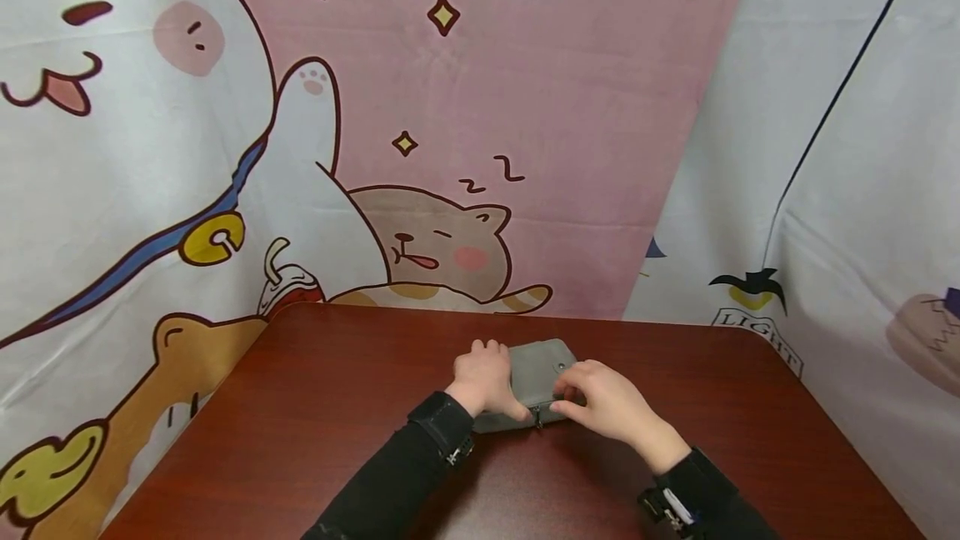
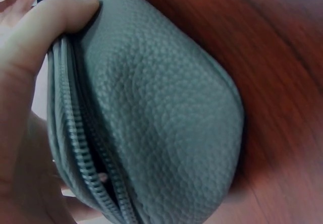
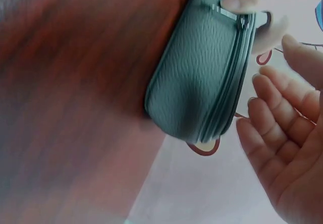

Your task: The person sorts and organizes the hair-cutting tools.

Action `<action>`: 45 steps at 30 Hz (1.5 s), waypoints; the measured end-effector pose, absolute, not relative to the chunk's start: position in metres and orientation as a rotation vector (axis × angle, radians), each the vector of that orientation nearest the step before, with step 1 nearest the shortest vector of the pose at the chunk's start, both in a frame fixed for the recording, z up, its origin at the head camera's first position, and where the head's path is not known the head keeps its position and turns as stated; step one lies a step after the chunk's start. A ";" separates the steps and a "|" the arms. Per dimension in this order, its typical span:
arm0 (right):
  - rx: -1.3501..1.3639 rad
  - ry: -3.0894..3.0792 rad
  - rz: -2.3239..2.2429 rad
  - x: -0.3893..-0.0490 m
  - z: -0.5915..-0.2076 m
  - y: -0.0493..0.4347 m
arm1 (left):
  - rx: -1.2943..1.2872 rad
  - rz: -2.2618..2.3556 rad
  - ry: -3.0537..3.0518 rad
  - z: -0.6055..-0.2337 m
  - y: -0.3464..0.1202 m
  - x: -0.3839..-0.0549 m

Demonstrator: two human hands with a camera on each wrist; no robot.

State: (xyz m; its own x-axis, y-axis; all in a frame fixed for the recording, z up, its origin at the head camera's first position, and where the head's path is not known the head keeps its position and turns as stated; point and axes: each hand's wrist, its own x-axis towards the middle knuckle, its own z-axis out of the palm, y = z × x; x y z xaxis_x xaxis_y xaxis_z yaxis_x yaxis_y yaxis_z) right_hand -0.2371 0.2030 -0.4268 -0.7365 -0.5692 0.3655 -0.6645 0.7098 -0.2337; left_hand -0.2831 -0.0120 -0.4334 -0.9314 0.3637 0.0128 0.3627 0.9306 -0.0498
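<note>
A grey-green pebbled zipper pouch point(image 1: 534, 365) lies on the table. My left hand point(image 1: 486, 380) holds its left end, thumb point(image 2: 60, 17) on the front side near the zipper pull point(image 3: 227, 13). In the left wrist view the zipper teeth point(image 2: 81, 133) are parted along that end, showing a dark gap. My right hand point(image 1: 611, 407) is at the pouch's right end, fingers loosely bent; in the right wrist view its fingertips point(image 3: 257, 105) stand apart from the pouch and hold nothing. Toward the right end, the zipper looks closed.
The reddish-brown table point(image 1: 337, 382) reaches out on both sides of the pouch. Behind it hangs a cloth with cartoon animals point(image 1: 450, 244) printed on it. A thin dark line point(image 1: 840, 90) runs down the cloth at the right.
</note>
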 end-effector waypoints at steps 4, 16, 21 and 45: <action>1.039 -2.606 0.471 -0.242 -0.425 0.206 | -0.670 0.106 -3.039 -0.434 -0.013 -0.281; 1.083 -2.781 0.286 -0.251 -0.422 0.209 | -0.830 0.131 -2.967 -0.435 -0.011 -0.274; 1.068 -2.867 0.292 -0.255 -0.422 0.205 | -0.864 0.128 -2.945 -0.435 -0.011 -0.274; 1.079 -2.952 0.176 -0.264 -0.432 0.194 | -0.933 0.169 -2.930 -0.436 -0.012 -0.273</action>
